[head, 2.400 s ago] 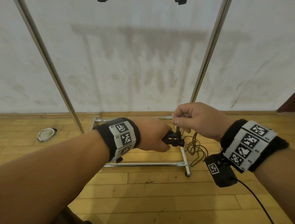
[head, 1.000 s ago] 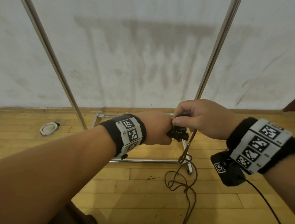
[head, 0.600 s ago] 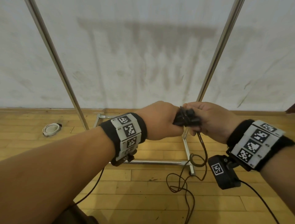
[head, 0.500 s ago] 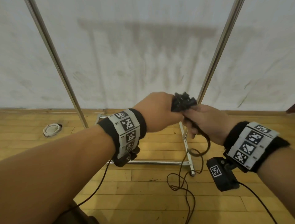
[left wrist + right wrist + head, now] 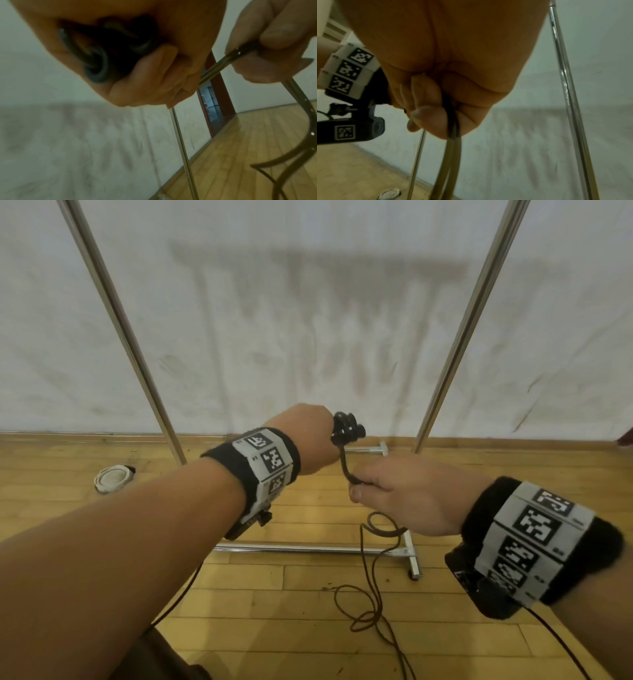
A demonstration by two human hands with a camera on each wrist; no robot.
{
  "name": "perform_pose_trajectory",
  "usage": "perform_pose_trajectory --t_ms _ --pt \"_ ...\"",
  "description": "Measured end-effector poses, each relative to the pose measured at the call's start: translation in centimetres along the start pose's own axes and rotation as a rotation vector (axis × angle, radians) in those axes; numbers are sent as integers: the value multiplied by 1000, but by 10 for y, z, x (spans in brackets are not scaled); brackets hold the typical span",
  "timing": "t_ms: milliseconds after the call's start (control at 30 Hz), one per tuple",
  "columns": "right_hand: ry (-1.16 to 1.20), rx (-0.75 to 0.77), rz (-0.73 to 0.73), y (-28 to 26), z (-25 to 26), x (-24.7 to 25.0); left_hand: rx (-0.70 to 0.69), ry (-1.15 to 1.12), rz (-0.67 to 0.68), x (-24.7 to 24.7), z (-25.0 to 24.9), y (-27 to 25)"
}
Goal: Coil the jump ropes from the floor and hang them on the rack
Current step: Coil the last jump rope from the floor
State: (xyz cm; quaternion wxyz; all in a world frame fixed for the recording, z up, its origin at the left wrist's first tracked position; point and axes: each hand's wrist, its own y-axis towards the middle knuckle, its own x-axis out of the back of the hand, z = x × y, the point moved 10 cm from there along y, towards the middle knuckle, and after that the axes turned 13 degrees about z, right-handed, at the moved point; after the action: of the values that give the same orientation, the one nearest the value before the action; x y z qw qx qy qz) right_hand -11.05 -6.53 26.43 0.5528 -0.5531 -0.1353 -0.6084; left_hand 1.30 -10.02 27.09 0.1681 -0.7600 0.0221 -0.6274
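My left hand (image 5: 310, 440) grips the black handles (image 5: 347, 430) of a jump rope, their ends sticking out above the fist; the left wrist view shows the handles (image 5: 102, 56) inside the curled fingers. Just below and to the right, my right hand (image 5: 394, 491) pinches the dark brown rope (image 5: 346, 470) a short way from the handles. In the right wrist view two strands of rope (image 5: 452, 135) run out of the closed fingers. The loose rest of the rope (image 5: 373, 587) hangs in loops to the wooden floor. The chrome rack's uprights (image 5: 469, 320) rise behind both hands.
The rack's base bars (image 5: 308, 549) lie on the floor under my hands, with a second upright (image 5: 120, 326) to the left. A white coiled object (image 5: 113, 478) sits on the floor by the wall. A dark doorway (image 5: 211, 108) shows to the right.
Both hands rose from near the rack base. The right hand came off the handles and slid down the rope, now lower and to the right; the left hand lifted the handles upright.
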Motion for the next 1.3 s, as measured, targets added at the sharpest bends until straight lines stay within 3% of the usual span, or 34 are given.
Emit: perform_pose_trajectory --t_ms 133,367,500,667,833,933,1067,1300 --pt "-53 11 -30 0 3 3 -36 146 146 -32 -16 4" --pt "145 73 -305 -22 -18 45 -176 207 235 -52 -45 -8" --pt "355 18 -458 -31 -59 62 -319 128 184 -43 -68 -21" --pt "530 -9 -452 -22 -80 50 -400 58 127 -33 -86 -31" --pt "710 10 -420 -11 -91 37 -311 -116 -86 6 -77 -31" --pt "779 -13 -319 1 -91 18 -227 -227 -170 23 -61 -26" --pt "594 -69 -148 9 -84 -1 -58 -314 -207 35 -17 -14" --pt "28 -32 -38 2 -34 7 124 -137 -84 16 19 4"
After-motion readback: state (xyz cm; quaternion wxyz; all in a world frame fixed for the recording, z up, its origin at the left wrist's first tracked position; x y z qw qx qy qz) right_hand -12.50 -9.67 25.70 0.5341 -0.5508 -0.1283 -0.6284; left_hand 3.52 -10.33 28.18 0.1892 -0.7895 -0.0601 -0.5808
